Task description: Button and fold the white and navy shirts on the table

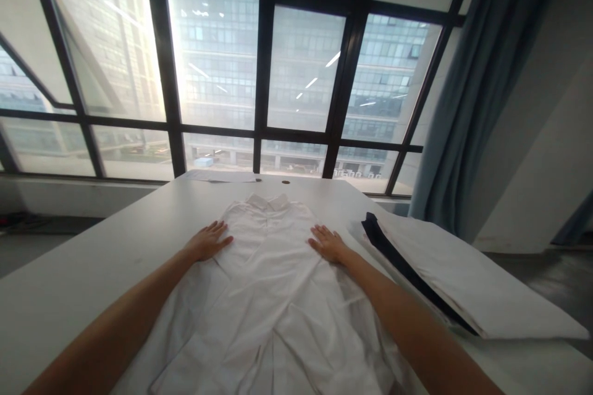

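A white collared shirt (pixel 271 265) lies spread on the white table, its collar toward the window and its lower part toward me. Wrinkles and folds run across its body. My left hand (pixel 207 241) rests flat on the shirt's left shoulder area, fingers stretched out. On the opposite side my right hand (pixel 327 243) lies flat at the right shoulder area, its fingers also apart. Neither hand grips the cloth. The sleeves are partly hidden beneath my forearms, and the bottom hem runs toward the lower picture edge.
Folded white cloth (pixel 463 278) with a dark strip (pixel 407 265) lies on the table's right side. At the far edge of the table (pixel 115 247) are a flat white sheet (pixel 217 176) and round holes. Behind stand windows and a blue curtain (pixel 467 117).
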A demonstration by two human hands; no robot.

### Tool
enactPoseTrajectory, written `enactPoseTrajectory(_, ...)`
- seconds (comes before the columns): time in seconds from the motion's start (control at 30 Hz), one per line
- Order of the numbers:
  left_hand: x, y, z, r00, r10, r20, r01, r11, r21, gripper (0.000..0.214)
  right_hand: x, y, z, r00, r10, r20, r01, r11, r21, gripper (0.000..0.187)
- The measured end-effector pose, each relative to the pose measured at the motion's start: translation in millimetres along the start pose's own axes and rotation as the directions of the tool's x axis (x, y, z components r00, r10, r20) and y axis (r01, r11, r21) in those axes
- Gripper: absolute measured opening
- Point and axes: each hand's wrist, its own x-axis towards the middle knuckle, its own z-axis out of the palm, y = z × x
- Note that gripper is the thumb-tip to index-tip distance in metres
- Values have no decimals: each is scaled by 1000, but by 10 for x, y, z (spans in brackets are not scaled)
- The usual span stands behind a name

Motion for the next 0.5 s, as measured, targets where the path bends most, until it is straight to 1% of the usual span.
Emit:
enactPoseTrajectory(0.07,-13,19,-19,999,10,-35,-9,1000,16,75,-7,-31,-18,1000,0,-24,0,1000,-31,75)
enactPoseTrajectory(0.13,-89,87,-69,988,42,-147,-33,997,63,65,-91,-85,-54,995,10,-95,-18,996,-91,71)
enactPoseTrajectory(0.17,-151,136,-102,975,72,-210,-53,994,94,61,-159,-112,-77,991,11,-133,-28,992,-123,69)
enactPoseTrajectory(0.2,-228,191,-133,960,103,-261,-73,990,122,57,-242,-134,-100,987,15,-157,-39,989,-146,68)
enactPoseTrajectory(0.23,-318,243,-156,952,113,-286,-75,987,141,54,-339,-146,-121,987,24,-160,-49,987,-153,68)
enactPoseTrajectory(0.27,-418,288,-167,955,93,-280,-55,988,143,54,-446,-147,-135,989,37,-143,-58,988,-146,68)
enactPoseTrajectory(0.33,-634,335,-142,978,-16,-208,41,993,114,59,-678,-117,-132,994,75,-75,-82,991,-105,70)
enactPoseTrajectory(0.4,-836,324,-74,985,-115,-132,126,989,82,67,-908,-58,-83,992,123,-8,-123,990,-64,72)
enactPoseTrajectory(0.47,-988,288,-17,990,-120,-76,125,990,61,69,-1103,-1,-9,989,147,9,-146,989,-35,72)
enactPoseTrajectory(0.5,-1040,275,-8,992,-111,-54,113,992,52,69,-1181,19,28,989,151,-3,-151,988,-18,69)
